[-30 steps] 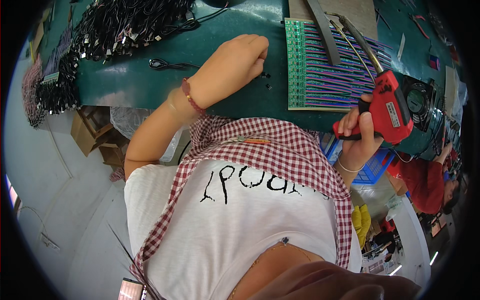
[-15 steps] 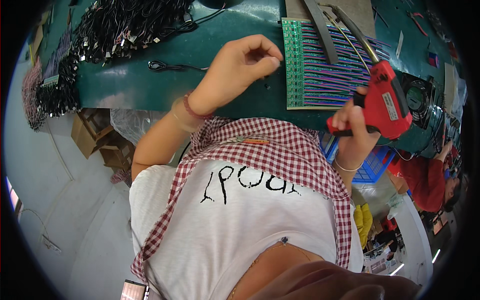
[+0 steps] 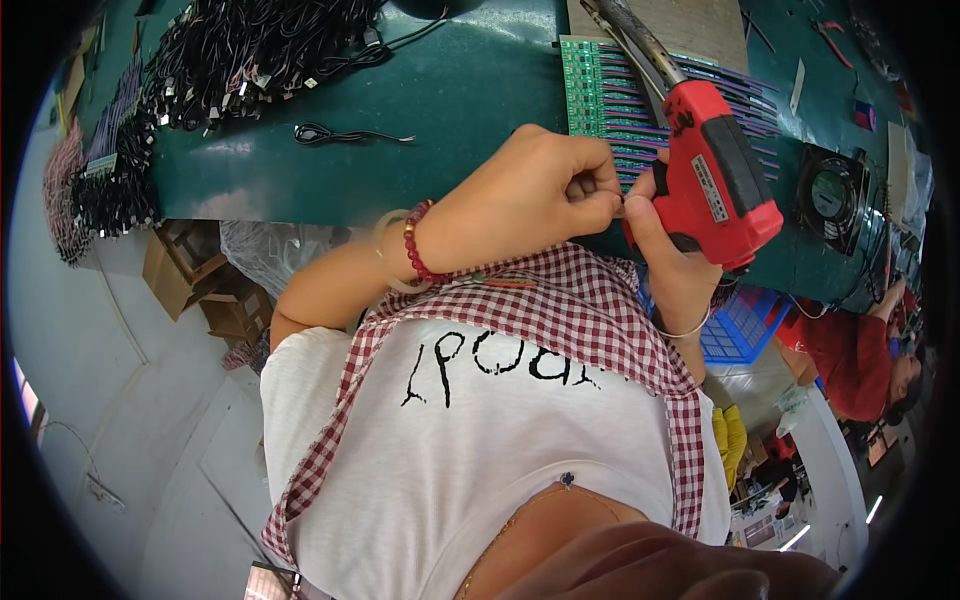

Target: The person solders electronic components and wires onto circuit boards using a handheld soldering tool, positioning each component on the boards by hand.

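My right hand (image 3: 668, 252) grips the handle of a red soldering gun (image 3: 715, 178), whose long metal tip points up over a green board (image 3: 610, 95) set with rows of purple wires. My left hand (image 3: 520, 200), with a red bead bracelet at the wrist, has its fingers pinched together right beside the gun's handle and touches my right thumb. Something very small sits between the pinched fingers; I cannot tell what it is. Both hands hover above the near edge of the green table (image 3: 330, 180).
A heap of black cables (image 3: 250, 50) lies at the table's far left, with one loose black cable (image 3: 345, 134) nearer. A black fan (image 3: 832, 195) sits at the right. Cardboard boxes (image 3: 200, 280) stand under the table. A person in red (image 3: 860, 350) works at the right beside a blue crate (image 3: 738, 330).
My left hand has moved right from the table edge to meet my right hand. The right hand has brought the red gun left and turned it toward the middle.
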